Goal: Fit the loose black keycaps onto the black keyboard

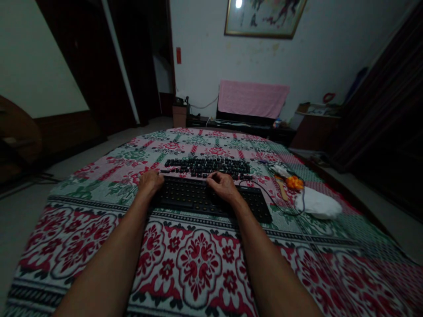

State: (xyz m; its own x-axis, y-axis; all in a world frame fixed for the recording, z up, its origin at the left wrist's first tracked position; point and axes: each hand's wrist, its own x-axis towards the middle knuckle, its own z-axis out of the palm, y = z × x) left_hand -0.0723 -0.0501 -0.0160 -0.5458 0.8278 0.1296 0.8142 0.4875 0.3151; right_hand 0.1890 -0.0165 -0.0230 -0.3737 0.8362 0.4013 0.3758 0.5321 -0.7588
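Observation:
A black keyboard base (178, 193), its keycaps off and rows of small yellowish key posts showing, lies on the patterned blanket in front of me. My left hand (151, 181) is closed at its upper left corner, thumb against the edge. Over its upper middle, my right hand (223, 185) is curled with thumb and forefinger near each other. Whatever may be between those fingertips is too small and dark to make out. Just beyond the base, many loose black keycaps (208, 165) are laid out in rough rows.
A black cable (269, 198) loops to the right of the base. Near it lie a wooden-looking stick (281, 188), an orange crumpled item (294, 183) and a white cloth or bag (319, 203). Past the bed's far edge, a pink towel (253, 97) covers a screen.

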